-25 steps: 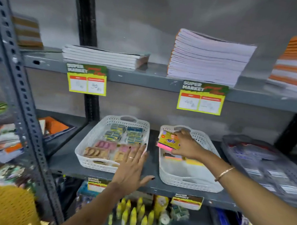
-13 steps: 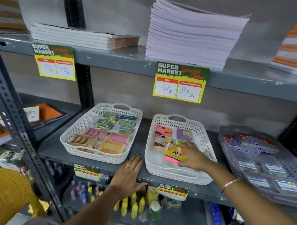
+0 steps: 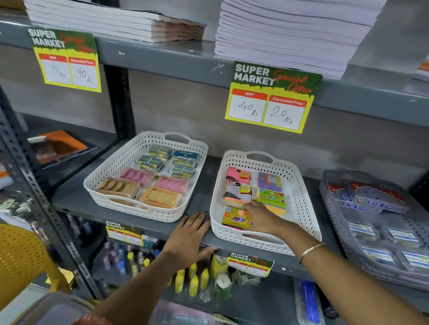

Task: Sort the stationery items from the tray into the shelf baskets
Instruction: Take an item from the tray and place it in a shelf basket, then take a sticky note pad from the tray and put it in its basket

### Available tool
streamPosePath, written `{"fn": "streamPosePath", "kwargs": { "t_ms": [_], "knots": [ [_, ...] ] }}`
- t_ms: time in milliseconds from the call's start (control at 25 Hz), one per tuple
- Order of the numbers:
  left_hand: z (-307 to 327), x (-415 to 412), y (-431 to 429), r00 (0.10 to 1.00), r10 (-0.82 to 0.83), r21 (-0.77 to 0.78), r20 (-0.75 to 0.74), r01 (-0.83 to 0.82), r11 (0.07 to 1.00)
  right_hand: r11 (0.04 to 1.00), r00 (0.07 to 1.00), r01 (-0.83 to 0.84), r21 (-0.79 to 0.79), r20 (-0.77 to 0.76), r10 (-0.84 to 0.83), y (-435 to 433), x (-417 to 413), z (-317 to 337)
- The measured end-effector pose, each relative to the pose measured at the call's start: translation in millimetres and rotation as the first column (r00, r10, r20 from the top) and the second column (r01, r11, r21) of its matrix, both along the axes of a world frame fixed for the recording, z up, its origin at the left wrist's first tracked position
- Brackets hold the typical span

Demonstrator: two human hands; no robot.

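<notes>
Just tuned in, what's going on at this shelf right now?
A person is stocking a shop shelf. Their right hand is inside the right white basket, resting on a yellow sticky-note pack at its front, beside other note packs further back. Whether the fingers grip the pack or only press on it is unclear. The left hand lies flat and open on the shelf edge between the two baskets. The left white basket holds small packets in rows.

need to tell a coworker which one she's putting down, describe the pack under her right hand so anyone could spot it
On the middle shelf, under the 40/20 Rs price tag, sits the right-hand white basket of sticky-note packs. At its near left corner lies the yellow pack, the right hand resting on it. Unlike its neighbours, it has a pink edge and sits alone in the front row.
</notes>
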State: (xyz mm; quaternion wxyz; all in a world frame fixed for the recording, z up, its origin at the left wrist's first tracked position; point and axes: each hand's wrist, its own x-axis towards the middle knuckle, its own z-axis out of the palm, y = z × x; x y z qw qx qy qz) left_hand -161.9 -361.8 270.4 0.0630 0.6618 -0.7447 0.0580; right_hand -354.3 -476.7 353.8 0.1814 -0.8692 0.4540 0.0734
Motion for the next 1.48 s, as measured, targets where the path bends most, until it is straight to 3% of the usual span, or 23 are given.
{"fn": "streamPosePath", "kwargs": {
  "t_ms": [640, 800, 920, 1000, 1240, 1480],
  "knots": [
    [2, -1, 1, 1.0, -0.013, 0.017, 0.004, 0.013, 1.0, 0.997, 0.993, -0.074, 0.014, -0.087, 0.075, -4, 6, 4],
    [5, 4, 13, 0.999, -0.048, -0.011, 0.004, 0.048, 0.999, 0.976, 0.98, 0.0, -0.218, 0.196, 0.044, -2, 20, 35],
    [-1, 17, 41, 0.994, -0.097, -0.04, 0.041, 0.098, 0.994, 0.935, 0.864, 0.065, -0.349, 0.489, 0.123, 18, 64, 62],
    [-5, 31, 64, 0.995, -0.089, -0.023, 0.042, 0.09, 0.996, 0.919, 0.783, 0.011, -0.394, 0.575, 0.237, 40, 106, 74],
    [-44, 92, 172, 0.969, 0.243, 0.108, -0.046, -0.237, 0.965, 0.778, 0.649, -0.282, -0.562, 0.486, 0.586, 126, 229, 42],
    [-134, 138, 336, 0.728, 0.67, 0.337, -0.145, -0.6, 0.725, 0.681, 0.586, -0.622, -0.386, 0.348, 0.732, 222, 329, -74]
  ]
}}
